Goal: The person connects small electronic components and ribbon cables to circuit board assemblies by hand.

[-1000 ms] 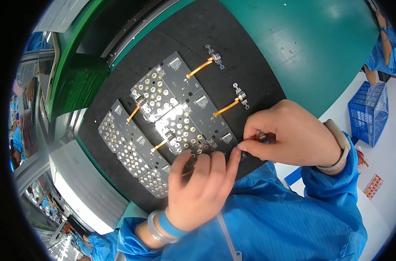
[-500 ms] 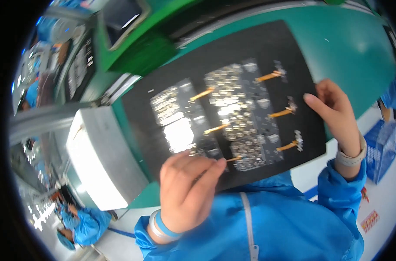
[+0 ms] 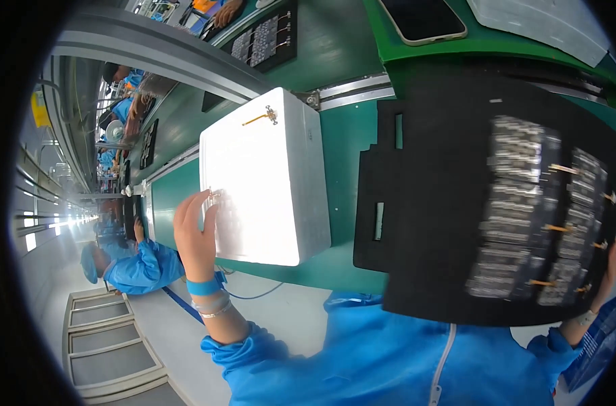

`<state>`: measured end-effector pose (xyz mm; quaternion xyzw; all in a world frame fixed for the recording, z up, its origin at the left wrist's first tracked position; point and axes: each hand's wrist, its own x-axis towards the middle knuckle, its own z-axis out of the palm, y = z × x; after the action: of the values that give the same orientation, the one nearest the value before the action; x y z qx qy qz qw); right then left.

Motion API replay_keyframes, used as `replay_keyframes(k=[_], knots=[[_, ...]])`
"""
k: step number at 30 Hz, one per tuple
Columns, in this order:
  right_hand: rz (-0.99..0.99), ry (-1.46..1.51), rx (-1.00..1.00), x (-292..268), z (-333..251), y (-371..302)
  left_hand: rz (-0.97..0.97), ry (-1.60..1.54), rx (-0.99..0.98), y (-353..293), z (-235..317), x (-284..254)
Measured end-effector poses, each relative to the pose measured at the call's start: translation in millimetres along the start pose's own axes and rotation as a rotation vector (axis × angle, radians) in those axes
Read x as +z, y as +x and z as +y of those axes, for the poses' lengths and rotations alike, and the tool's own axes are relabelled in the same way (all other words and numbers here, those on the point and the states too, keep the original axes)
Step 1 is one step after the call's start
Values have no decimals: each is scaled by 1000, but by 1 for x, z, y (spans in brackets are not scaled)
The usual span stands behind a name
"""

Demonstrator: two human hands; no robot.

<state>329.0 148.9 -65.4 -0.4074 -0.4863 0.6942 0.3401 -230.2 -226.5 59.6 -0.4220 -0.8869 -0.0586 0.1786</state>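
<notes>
My left hand (image 3: pixel 194 230) reaches over the left side of a white foam box (image 3: pixel 254 189), thumb and forefinger closed at a small shiny metallic part (image 3: pixel 215 195). Another small metal part with an orange flexible strip (image 3: pixel 259 120) lies near the far edge of the box top. My right hand (image 3: pixel 607 277), mostly hidden, grips the right edge of a large black board (image 3: pixel 433 223). Groups of shiny small metal parts (image 3: pixel 507 203) sit on the board, with orange strips (image 3: pixel 558 229) sticking out beside them. The board is blurred by motion.
A green stand (image 3: pixel 416 64) with a phone (image 3: pixel 423 20) on it is beyond the board. Green work surface (image 3: pixel 342 169) shows between box and board. A metal frame bar (image 3: pixel 166 54) crosses the upper left. A co-worker in blue (image 3: pixel 142 267) sits at the left.
My left hand has left the board's near edge and moved left to the white box. The view has swung left, and the board now appears farther right with my right hand still at its edge.
</notes>
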Motion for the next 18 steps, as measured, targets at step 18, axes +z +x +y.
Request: replay_keyframes(k=[18], knots=[[479, 436, -74, -210, 35, -48, 245, -173, 175, 14, 46, -13]])
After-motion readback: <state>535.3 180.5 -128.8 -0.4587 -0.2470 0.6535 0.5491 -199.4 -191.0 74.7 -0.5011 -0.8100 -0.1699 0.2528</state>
